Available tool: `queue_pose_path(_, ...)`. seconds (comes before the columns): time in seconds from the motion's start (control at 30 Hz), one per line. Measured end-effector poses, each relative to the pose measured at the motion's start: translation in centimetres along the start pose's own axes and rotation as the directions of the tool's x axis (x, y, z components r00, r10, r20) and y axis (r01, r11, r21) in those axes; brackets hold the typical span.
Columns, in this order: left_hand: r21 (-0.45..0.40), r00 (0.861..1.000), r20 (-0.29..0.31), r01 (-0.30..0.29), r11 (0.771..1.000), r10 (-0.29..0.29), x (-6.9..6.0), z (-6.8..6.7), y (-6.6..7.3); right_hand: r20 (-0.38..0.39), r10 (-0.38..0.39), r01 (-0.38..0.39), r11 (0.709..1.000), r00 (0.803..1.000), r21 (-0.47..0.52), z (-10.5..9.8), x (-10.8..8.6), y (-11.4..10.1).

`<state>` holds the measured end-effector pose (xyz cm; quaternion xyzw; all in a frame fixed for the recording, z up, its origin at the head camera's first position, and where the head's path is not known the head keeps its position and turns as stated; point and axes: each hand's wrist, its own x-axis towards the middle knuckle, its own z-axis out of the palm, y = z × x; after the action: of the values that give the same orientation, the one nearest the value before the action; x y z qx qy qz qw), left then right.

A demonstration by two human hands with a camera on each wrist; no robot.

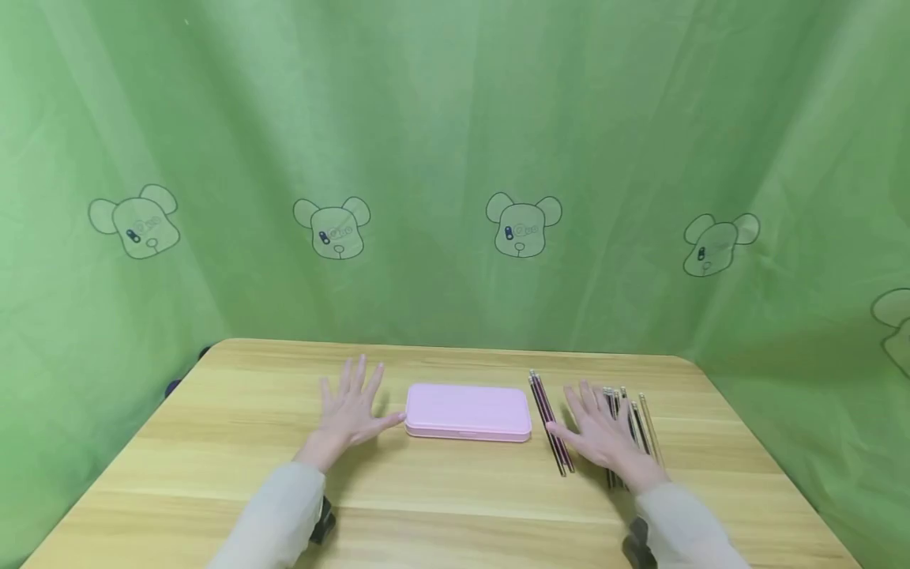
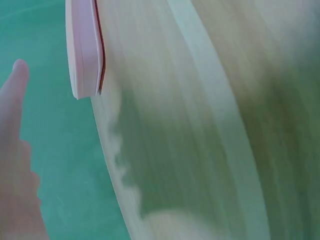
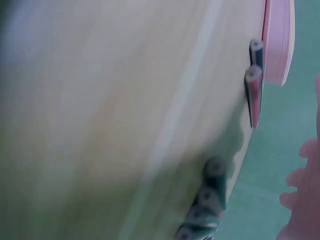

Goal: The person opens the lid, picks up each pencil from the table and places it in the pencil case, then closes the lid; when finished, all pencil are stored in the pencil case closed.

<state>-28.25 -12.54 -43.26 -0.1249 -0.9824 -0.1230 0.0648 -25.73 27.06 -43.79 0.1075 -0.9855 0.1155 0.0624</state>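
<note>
Head view bright, evenly lit, mostly sharp; curtain (image 1: 434,118) shows pale streaks above the pink case (image 1: 468,411). Soft shadows from the hands (image 1: 348,416) on the surface (image 1: 469,510), either side of pink case. Wrist views dimmer, hazy; right one blurs pencil ends (image 3: 206,196) farthest from pink case.

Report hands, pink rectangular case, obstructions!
Left hand and right hand spread open, holding nothing. Pink rectangular case closed between them on pale wood-grain table. Possible obstruction: slim black and purple pencils beside the case, near right hand.
</note>
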Motion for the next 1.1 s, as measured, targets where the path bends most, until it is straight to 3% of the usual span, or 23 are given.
queue_pose_path(0.17,-0.06,0.999,0.0,-0.042,0.997,0.042,0.5,0.4,0.6,0.015,-0.046,0.045,0.998,0.999,0.032,0.1,0.7,-1.7)
queue_pose_path(0.43,-0.161,0.991,0.002,-0.13,0.978,0.132,0.9,1.6,0.8,0.105,-0.133,0.127,0.99,0.986,0.065,0.8,2.3,-5.2)
queue_pose_path(0.73,-0.193,0.963,0.053,-0.25,0.949,0.265,1.8,2.4,1.1,0.185,-0.21,0.209,0.978,0.96,0.022,2.0,3.4,-8.0)
queue_pose_path(1.1,-0.218,0.951,0.094,-0.269,0.938,0.295,2.7,3.0,1.2,0.239,-0.318,0.323,0.946,0.918,0.017,2.6,4.4,-9.6)
